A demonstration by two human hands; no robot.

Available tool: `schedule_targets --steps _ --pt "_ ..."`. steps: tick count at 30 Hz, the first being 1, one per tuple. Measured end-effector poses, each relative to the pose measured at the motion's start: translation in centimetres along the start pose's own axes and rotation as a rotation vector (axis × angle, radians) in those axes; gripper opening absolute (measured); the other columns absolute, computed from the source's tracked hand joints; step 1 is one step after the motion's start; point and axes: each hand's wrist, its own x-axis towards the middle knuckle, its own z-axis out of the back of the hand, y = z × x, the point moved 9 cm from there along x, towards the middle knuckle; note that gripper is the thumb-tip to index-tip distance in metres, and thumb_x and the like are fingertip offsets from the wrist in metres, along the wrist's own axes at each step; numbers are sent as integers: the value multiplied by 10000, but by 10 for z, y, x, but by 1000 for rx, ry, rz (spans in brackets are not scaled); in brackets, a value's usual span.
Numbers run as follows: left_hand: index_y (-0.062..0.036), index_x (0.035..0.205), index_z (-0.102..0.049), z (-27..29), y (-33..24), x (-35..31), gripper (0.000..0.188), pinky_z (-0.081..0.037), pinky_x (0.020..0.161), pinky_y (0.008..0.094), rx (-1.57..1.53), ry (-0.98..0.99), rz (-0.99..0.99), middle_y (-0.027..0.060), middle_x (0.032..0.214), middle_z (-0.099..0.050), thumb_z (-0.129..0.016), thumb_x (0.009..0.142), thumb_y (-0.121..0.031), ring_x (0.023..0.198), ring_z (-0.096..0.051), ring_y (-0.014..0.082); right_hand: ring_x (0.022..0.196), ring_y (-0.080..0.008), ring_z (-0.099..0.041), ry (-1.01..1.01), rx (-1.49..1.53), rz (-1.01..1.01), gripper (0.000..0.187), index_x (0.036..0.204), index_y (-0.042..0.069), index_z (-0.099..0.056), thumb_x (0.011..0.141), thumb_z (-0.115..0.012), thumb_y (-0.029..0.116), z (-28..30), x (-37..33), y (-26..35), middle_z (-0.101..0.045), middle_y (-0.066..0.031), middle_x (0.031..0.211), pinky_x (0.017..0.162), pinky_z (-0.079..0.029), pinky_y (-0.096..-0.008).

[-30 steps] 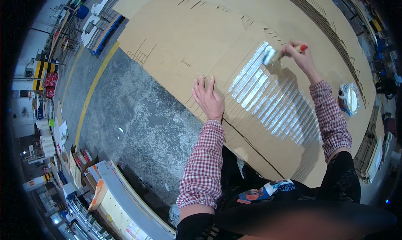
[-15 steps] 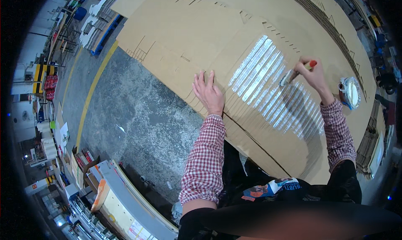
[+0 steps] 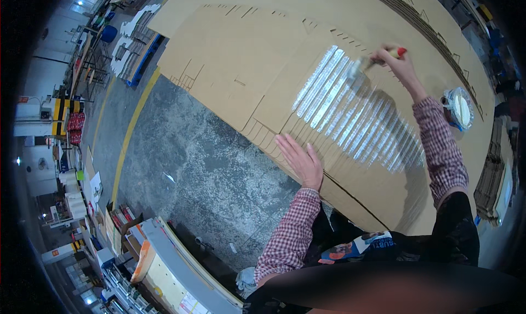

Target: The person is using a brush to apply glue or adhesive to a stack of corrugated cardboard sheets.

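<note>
My right hand (image 3: 395, 64) is closed round the handle of a paintbrush (image 3: 359, 68), whose red handle end sticks out past my fingers. Its pale bristles, blurred by motion, are at the far part of a patch of shiny wet stripes (image 3: 350, 114) on a brown cardboard sheet (image 3: 235, 56). My left hand (image 3: 302, 159) lies flat near the sheet's near-left edge, fingers stretched out, just left of a dark slit (image 3: 350, 193). To the right of the stripes stands a round tub (image 3: 459, 110) with whitish contents.
More cardboard sheets (image 3: 433, 32) are stacked on the far side. Concrete floor (image 3: 213, 155) with a yellow line (image 3: 131, 130) lies to the left. A blue pallet (image 3: 145, 59) carries stacked pieces farther off. A grey-edged table (image 3: 186, 270) stands at lower left; folded cardboard (image 3: 490, 171) is at right.
My right hand has moved the brush farther away and to the left over the stripes. My left hand has slid nearer to me and to the right along the sheet's edge.
</note>
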Motion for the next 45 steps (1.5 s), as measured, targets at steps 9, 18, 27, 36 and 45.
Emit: schedule_targets --steps 9,18,27,36,45 --pt "66 1396 -123 -2 -2 2 606 -63 1105 458 38 -12 5 266 1463 -48 -362 921 -225 1360 -57 401 597 -67 -558 55 -149 -251 194 709 -3 -605 812 -559 153 40 -43 -23 -630 -31 686 536 -427 -193" --pt "67 1388 -162 -4 -1 -4 599 -81 1102 461 69 -70 -25 267 1460 -81 -366 906 -225 1355 -93 400 602 -82 -575 -92 -116 -284 176 736 -4 -626 802 -577 151 47 -58 -35 -634 -40 694 540 -445 -202" --pt "50 1386 -196 -2 1 -10 591 -103 1101 449 78 -146 -31 253 1461 -108 -379 897 -228 1347 -138 387 615 -70 -541 18 47 -18 197 681 13 -595 774 -644 179 17 -72 2 -587 -33 655 535 -415 -185" --pt "40 1384 -214 1 7 -10 615 -120 1100 439 94 -155 3 244 1461 -126 -417 870 -229 1346 -155 375 619 -47 -514 319 -433 -109 221 680 2 -617 790 -616 193 -30 -106 32 -580 -28 634 555 -390 -199" --pt "71 1373 -196 5 13 -9 633 -113 1101 440 -20 -176 22 252 1457 -123 -436 866 -223 1350 -138 379 583 -37 -462 307 -464 -71 284 684 8 -597 813 -629 258 -60 -115 39 -534 29 619 521 -340 -197"
